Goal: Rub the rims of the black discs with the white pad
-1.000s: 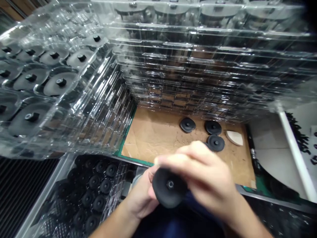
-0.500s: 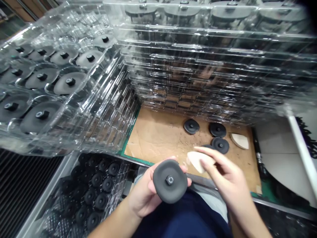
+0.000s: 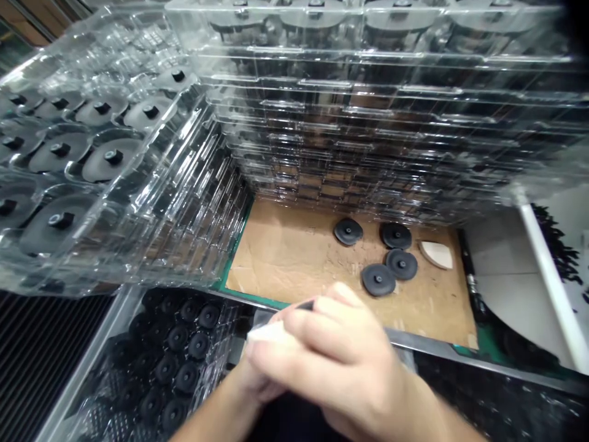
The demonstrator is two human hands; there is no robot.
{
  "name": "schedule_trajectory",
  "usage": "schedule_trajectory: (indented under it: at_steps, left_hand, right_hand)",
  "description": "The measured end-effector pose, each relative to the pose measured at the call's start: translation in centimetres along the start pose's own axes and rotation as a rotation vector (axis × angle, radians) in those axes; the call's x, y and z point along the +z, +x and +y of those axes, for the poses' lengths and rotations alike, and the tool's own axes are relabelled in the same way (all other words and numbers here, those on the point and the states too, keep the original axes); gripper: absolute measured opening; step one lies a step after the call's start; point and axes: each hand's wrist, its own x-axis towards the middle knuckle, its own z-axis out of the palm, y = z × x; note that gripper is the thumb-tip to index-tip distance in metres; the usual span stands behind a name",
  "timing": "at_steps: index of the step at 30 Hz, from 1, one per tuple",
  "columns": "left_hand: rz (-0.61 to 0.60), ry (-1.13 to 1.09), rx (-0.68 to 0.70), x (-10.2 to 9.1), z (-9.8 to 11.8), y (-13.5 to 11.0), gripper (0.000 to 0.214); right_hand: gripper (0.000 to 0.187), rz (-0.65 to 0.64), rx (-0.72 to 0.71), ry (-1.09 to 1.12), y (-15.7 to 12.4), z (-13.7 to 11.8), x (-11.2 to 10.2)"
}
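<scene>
Cardboard (image 3: 294,245) is laid past right fingers (image 3: 317,328), white pad (image 3: 267,333) pinched in them. Black disc (image 3: 306,304) is probably braced behind by left fingers (image 3: 284,313).

We count four black discs (image 3: 378,280) on the cardboard (image 3: 285,245), one pale wedge (image 3: 436,255) by its right edge, another wedge (image 3: 267,333) in our right hand (image 3: 343,365), and two tray stacks (image 3: 179,190) at its left and back edges.
</scene>
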Motion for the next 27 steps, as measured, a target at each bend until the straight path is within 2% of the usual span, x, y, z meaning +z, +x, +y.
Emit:
schedule_trajectory:
  at_steps: [2,4,6,8,11,13,16,18,19,21,23,24,27]
  left_hand:
    - [-0.041,-0.014,0.013,-0.1,-0.1,0.1,0.054]
    - [-0.094,-0.062,0.043,-0.2,0.2,0.1,0.061]
    - [-0.121,-0.134,0.067,-0.3,0.7,0.0,0.056]
    - [-0.122,-0.192,0.07,-0.6,1.0,-0.1,0.052]
    - [-0.095,-0.216,0.06,-1.0,1.0,-0.1,0.054]
    - [-0.096,-0.213,0.055,-1.0,1.0,0.0,0.053]
    - [-0.099,-0.203,0.043,-0.5,1.0,0.2,0.053]
    - [-0.092,-0.197,0.053,0.0,0.9,0.3,0.054]
    - [-0.089,-0.192,0.058,0.1,0.9,0.3,0.055]
    - [-0.106,-0.167,0.063,0.2,0.8,0.4,0.054]
    - [-0.103,-0.129,0.073,0.1,0.8,0.5,0.049]
    - [-0.087,-0.114,0.083,0.1,0.8,0.6,0.048]
    - [-0.02,-0.096,0.091,0.0,0.8,0.6,0.053]
  right_hand:
    - [0.029,0.037,0.114,0.119,-0.4,1.2,0.0]
    - [0.025,0.087,0.362,0.135,-1.4,2.9,0.4]
    - [0.022,0.073,0.557,0.12,-3.1,4.7,1.5]
    - [0.021,0.008,0.615,0.12,-5.1,5.9,3.3]
    - [0.019,-0.049,0.596,0.129,-7.4,6.5,5.8]
    - [0.018,-0.039,0.607,0.127,-7.8,6.3,6.2]
    - [0.019,0.054,0.658,0.112,-6.4,4.9,4.6]
    - [0.021,0.186,0.664,0.103,-4.5,3.1,3.0]
    - [0.021,0.256,0.62,0.101,-3.5,2.1,2.3]
    - [0.023,0.311,0.412,0.08,-1.8,0.1,1.7]
    - [0.024,0.23,0.215,0.084,-0.8,-1.2,1.7]
    - [0.023,0.158,0.167,0.104,-0.5,-1.4,1.9]
    - [0.019,0.027,0.176,0.11,0.0,-1.4,2.4]
